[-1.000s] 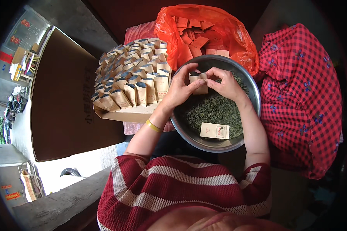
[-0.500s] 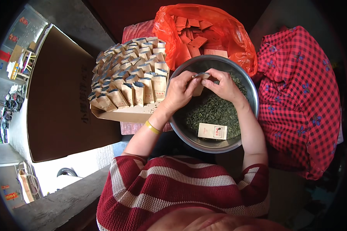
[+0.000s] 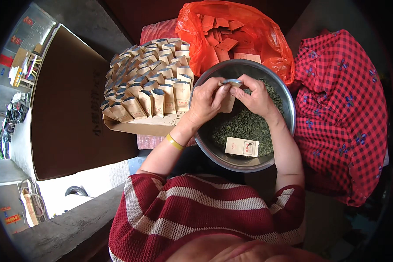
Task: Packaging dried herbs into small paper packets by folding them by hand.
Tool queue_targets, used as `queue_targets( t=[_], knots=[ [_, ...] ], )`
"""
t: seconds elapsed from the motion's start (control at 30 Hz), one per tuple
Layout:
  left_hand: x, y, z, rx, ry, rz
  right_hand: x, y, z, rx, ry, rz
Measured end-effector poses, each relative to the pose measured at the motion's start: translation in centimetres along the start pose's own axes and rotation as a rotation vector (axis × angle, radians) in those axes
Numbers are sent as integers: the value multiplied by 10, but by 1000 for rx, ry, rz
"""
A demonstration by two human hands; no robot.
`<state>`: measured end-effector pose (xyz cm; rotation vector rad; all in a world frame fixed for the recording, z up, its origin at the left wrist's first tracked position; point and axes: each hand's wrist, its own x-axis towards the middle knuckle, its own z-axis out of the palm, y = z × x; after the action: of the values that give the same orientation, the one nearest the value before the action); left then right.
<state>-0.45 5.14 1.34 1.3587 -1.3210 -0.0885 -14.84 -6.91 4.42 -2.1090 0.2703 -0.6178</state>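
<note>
Fingers (image 3: pixel 222 91) of the left hand (image 3: pixel 205 99) and right hand (image 3: pixel 256 97) pinch the packet (image 3: pixel 228 105) at its mouth, which points far; its long axis runs near-to-far.

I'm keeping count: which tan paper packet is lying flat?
The loose packet on the leaves at the near side of the bowl. The held packet is between left hand and right hand; the others stand in the shallow box.

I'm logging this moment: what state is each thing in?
Held packet: silvery lining showing at top
Left hand: pinching that packet
Right hand: likewise
Loose packet: flat on leaves
Metal basin: partly filled with leaves
Cardboard tray: crowded with standing packets
Red bag: open, holding reddish pieces
Checked cloth: rumpled
</note>
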Motion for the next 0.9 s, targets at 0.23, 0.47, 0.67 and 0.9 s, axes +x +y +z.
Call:
queue_targets(
  t=[0.23,0.47,0.67,0.9],
  knots=[
    [1,-1,-1,10,-16,-107,3,-3,1,87,67,-10],
    [-1,2,1,118,-7,90,-1,-5,3,-59,120,-47],
    [5,-5,7,-17,-6,-79,3,-2,1,-234,231,-121],
    [3,-1,-6,-445,-349,-475,2,13,-13,-23,369,4]
  ],
)
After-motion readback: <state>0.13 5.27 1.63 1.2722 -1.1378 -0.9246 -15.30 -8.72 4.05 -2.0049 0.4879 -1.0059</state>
